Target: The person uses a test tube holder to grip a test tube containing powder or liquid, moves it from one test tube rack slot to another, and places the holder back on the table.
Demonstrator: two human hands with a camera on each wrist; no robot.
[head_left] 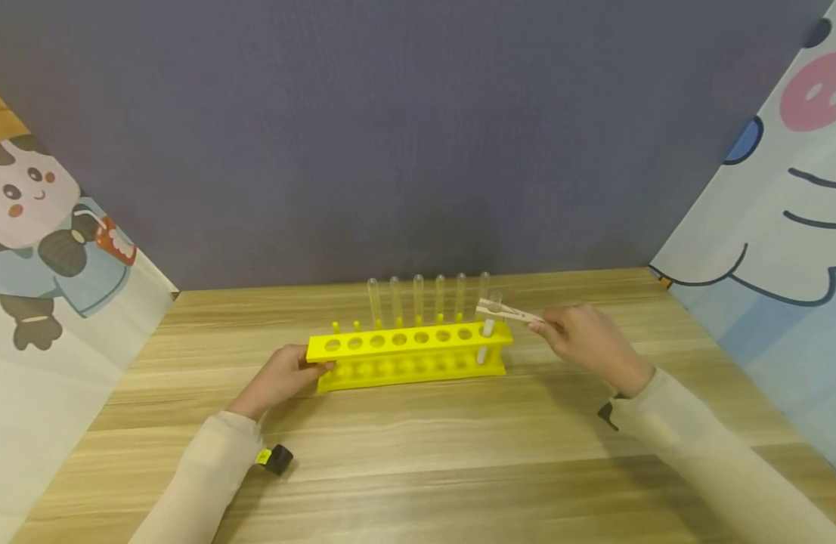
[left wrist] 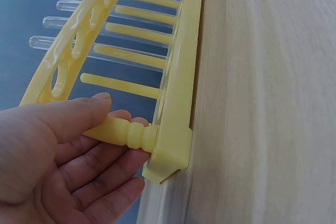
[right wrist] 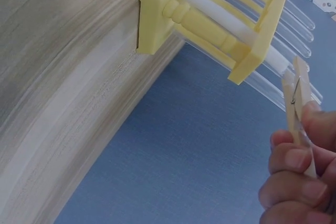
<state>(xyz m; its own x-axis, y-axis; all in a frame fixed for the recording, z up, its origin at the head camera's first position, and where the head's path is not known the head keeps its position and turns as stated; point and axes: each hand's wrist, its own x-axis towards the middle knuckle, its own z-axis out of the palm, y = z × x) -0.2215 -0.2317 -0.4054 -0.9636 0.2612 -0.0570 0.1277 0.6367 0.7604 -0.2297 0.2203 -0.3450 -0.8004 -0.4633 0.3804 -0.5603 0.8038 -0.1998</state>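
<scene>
A yellow test tube rack [head_left: 418, 350] stands on the wood-grain table. My left hand [head_left: 282, 379] grips its left end post [left wrist: 126, 132] between thumb and fingers. At the rack's other end, my right hand [head_left: 590, 344] holds a wooden test tube clamp [head_left: 513, 311], fingers curled round the handles. The clamp's jaws are at the upper part of a clear test tube [right wrist: 215, 15] with white contents. That tube passes down through the rightmost hole, beside the right end post [right wrist: 205, 27]. The other holes of the top plate hold no tubes.
Several clear test tubes [head_left: 419, 291] sit upside down on pegs along the rack's back. Two pegs [head_left: 356, 326] at the left are bare. A dark grey partition [head_left: 404, 151] rises behind the table [head_left: 404, 461], with cartoon-printed sheets [head_left: 765, 302] on both sides.
</scene>
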